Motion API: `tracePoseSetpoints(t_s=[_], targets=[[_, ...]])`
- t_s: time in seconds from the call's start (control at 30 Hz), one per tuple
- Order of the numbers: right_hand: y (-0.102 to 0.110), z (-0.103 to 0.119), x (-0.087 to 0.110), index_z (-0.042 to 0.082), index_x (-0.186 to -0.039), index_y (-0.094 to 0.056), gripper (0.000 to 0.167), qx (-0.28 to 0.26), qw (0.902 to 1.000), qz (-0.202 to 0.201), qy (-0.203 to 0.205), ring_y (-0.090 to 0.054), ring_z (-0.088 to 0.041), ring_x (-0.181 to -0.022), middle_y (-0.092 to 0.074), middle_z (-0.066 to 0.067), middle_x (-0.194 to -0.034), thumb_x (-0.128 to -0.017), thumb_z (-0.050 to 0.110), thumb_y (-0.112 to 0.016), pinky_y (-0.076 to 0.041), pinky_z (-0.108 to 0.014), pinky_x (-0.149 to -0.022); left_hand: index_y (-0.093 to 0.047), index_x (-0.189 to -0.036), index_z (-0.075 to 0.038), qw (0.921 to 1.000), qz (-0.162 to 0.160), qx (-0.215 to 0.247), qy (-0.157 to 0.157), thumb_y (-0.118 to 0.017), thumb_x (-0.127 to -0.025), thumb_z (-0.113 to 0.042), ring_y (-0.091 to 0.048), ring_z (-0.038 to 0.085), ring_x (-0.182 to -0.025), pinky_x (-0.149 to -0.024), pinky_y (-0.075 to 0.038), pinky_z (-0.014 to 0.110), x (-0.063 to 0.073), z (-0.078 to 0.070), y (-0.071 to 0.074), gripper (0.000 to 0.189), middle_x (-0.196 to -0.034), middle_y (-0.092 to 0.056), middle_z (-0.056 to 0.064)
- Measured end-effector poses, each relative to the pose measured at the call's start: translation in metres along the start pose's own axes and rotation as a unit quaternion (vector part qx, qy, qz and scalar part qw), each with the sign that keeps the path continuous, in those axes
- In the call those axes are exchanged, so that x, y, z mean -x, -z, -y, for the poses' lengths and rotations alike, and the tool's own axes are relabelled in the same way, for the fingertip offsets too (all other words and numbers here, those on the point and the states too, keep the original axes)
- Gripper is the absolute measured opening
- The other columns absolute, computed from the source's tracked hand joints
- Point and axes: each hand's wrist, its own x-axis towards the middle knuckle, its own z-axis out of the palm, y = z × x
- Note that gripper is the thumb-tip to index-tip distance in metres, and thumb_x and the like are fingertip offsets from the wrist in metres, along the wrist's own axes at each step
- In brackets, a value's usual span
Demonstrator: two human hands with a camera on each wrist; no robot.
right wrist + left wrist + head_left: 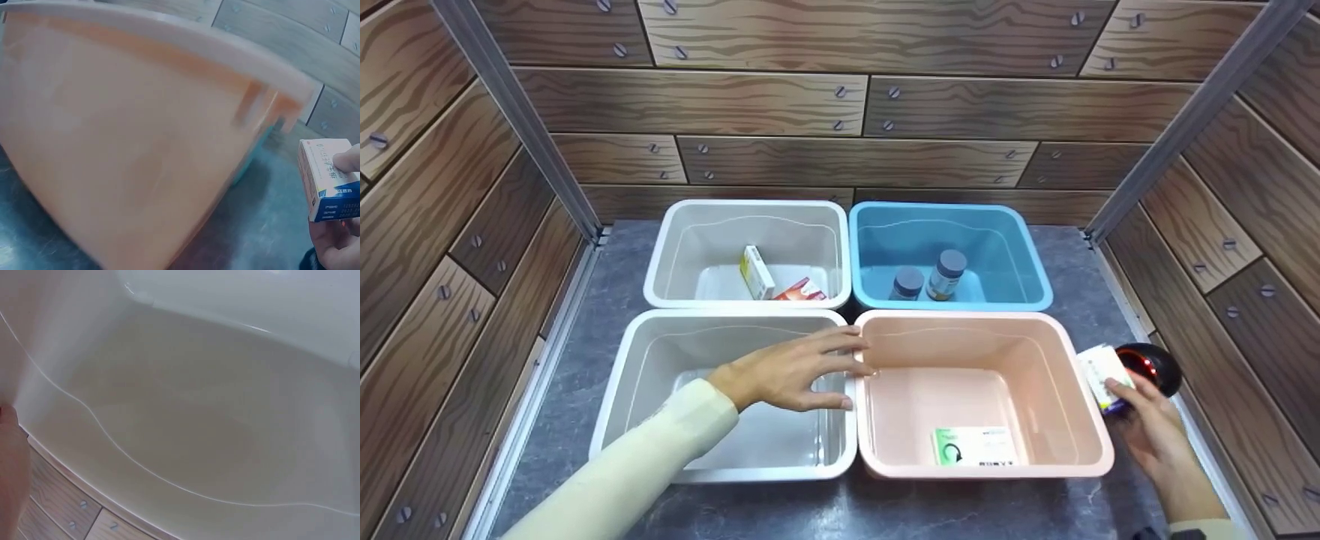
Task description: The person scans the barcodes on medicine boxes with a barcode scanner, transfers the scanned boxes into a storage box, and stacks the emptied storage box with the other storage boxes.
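Note:
My right hand (1159,431) holds a small white and blue medicine box (1101,369) just beyond the right rim of the pink bin (1072,405). In the right wrist view the thumb lies on the printed top of that box, its blue end facing the camera, with fingers beneath. A black rounded device (1164,369) with glowing red lights is right behind the box. My left hand (802,371) extends, fingers loosely spread and holding nothing, over the rims where the front grey bin (622,375) meets the pink bin. A white and green medicine box (976,445) lies inside the pink bin.
At the back left, a grey bin (656,270) contains a white and yellow box (757,271) and a red box (802,289). The blue bin (1031,262) beside it holds two dark-capped bottles (946,274). Wood-patterned walls (780,161) enclose the dark tabletop (592,315).

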Motion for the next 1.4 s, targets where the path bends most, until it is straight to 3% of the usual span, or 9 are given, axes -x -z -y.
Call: tracePoseSetpoints(t_s=[0.2, 0.4, 0.63, 0.77, 0.97, 1.13, 1.23, 1.4], targets=[[-0.026, 0.042, -0.006, 0.024, -0.105, -0.081, 0.030, -0.009, 0.9994, 0.007, 0.033, -0.069, -0.008, -0.093, -0.075, 0.008, -0.104, -0.107, -0.001, -0.064, -0.060, -0.023, -0.080, -0.058, -0.159, -0.028, 1.0000, -0.005, 0.000, -0.005, -0.059, -0.108, -0.058, -0.031, 0.030, -0.166, -0.136, -0.030, 0.050, 0.000, 0.001, -0.001, 0.059, -0.173, -0.045, 0.010], [-0.068, 0.072, -0.016, 0.020, -0.111, -0.079, 0.030, 0.020, 0.9945, 0.046, 0.091, -0.070, -0.008, -0.091, -0.077, 0.006, -0.107, -0.105, -0.005, -0.064, -0.059, -0.022, -0.077, -0.059, -0.158, -0.027, 1.0000, -0.004, -0.001, -0.006, -0.060, -0.108, -0.057, -0.032, 0.029, -0.166, -0.136, -0.030, 0.049, 0.000, 0.000, 0.000, 0.058, -0.172, -0.045, 0.010], [-0.134, 0.087, -0.038, 0.018, -0.118, -0.078, 0.026, 0.114, 0.9796, 0.094, 0.136, -0.070, -0.009, -0.092, -0.077, 0.004, -0.107, -0.103, -0.002, -0.070, -0.061, -0.021, -0.078, -0.059, -0.158, -0.027, 1.0000, 0.000, 0.002, 0.001, -0.061, -0.108, -0.057, -0.031, 0.027, -0.167, -0.137, -0.029, 0.047, 0.000, 0.000, 0.000, 0.058, -0.173, -0.044, 0.007], [-0.173, 0.092, -0.053, 0.018, -0.122, -0.074, 0.026, 0.196, 0.9616, 0.108, 0.158, -0.069, -0.009, -0.092, -0.076, 0.007, -0.109, -0.101, 0.003, -0.077, -0.060, -0.020, -0.078, -0.058, -0.158, -0.028, 0.9999, 0.005, 0.012, 0.007, -0.060, -0.108, -0.059, -0.030, 0.028, -0.167, -0.137, -0.029, 0.049, 0.000, 0.000, 0.000, 0.059, -0.175, -0.042, 0.006], [-0.236, 0.094, -0.069, 0.011, -0.131, -0.068, 0.033, 0.317, 0.9210, 0.138, 0.180, -0.069, -0.009, -0.091, -0.075, 0.011, -0.107, -0.100, 0.007, -0.079, -0.062, -0.023, -0.075, -0.057, -0.159, -0.030, 0.9998, 0.007, 0.011, 0.013, -0.059, -0.107, -0.061, -0.030, 0.027, -0.167, -0.136, -0.032, 0.050, 0.000, 0.000, 0.001, 0.060, -0.175, -0.041, 0.003], [-0.288, 0.085, -0.077, -0.001, -0.143, -0.060, 0.049, 0.376, 0.8950, 0.168, 0.171, -0.067, -0.012, -0.098, -0.071, -0.004, -0.123, -0.100, 0.012, -0.079, -0.062, -0.023, -0.080, -0.057, -0.159, -0.031, 0.9998, 0.009, 0.010, 0.017, -0.059, -0.107, -0.062, -0.030, 0.026, -0.167, -0.135, -0.032, 0.049, -0.001, 0.000, 0.001, 0.061, -0.175, -0.040, 0.002], [-0.318, 0.078, -0.081, 0.000, -0.146, -0.058, 0.052, 0.412, 0.8772, 0.184, 0.166, -0.067, -0.016, -0.104, -0.068, -0.016, -0.136, -0.101, 0.015, -0.078, -0.062, -0.026, -0.086, -0.058, -0.159, -0.030, 0.9998, 0.008, 0.009, 0.016, -0.059, -0.107, -0.062, -0.031, 0.026, -0.166, -0.135, -0.033, 0.049, -0.001, 0.000, 0.001, 0.061, -0.175, -0.041, 0.002], [-0.363, 0.061, -0.089, -0.001, -0.142, -0.062, 0.049, 0.427, 0.8667, 0.201, 0.162, -0.066, -0.018, -0.103, -0.068, -0.022, -0.137, -0.097, 0.010, -0.080, -0.061, -0.024, -0.082, -0.059, -0.157, -0.028, 1.0000, 0.003, 0.005, 0.005, -0.060, -0.107, -0.061, -0.031, 0.027, -0.166, -0.135, -0.033, 0.048, -0.001, 0.001, 0.000, 0.060, -0.174, -0.043, 0.005]])
